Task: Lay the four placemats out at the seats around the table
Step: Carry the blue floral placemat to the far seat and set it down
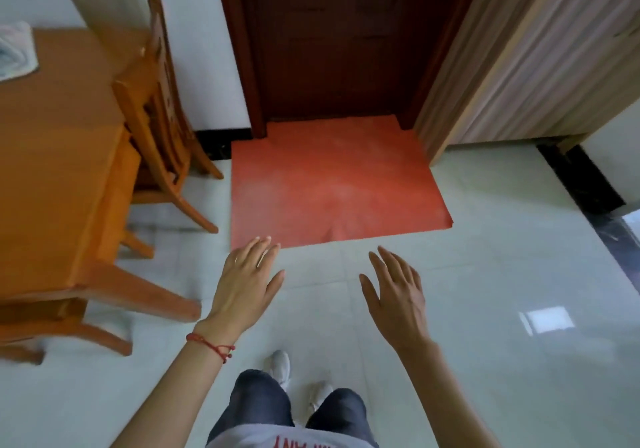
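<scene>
A pale placemat (15, 51) with a faint grey-green pattern lies on the orange wooden table (52, 156) at the far left edge of view; only part of it shows. My left hand (244, 283), with a red string on its wrist, hangs flat and open over the white floor to the right of the table's corner. My right hand (396, 295) is also open, fingers spread, holding nothing, about a hand's width to the right of the left one. Neither hand touches the table or the placemat.
A wooden chair (156, 101) is tucked against the table's far side, and part of another (62, 333) sits below its near corner. A red floor mat (332, 184) lies before a dark wooden door (339, 39). Striped curtains (540, 56) hang at right. My feet stand on white tile.
</scene>
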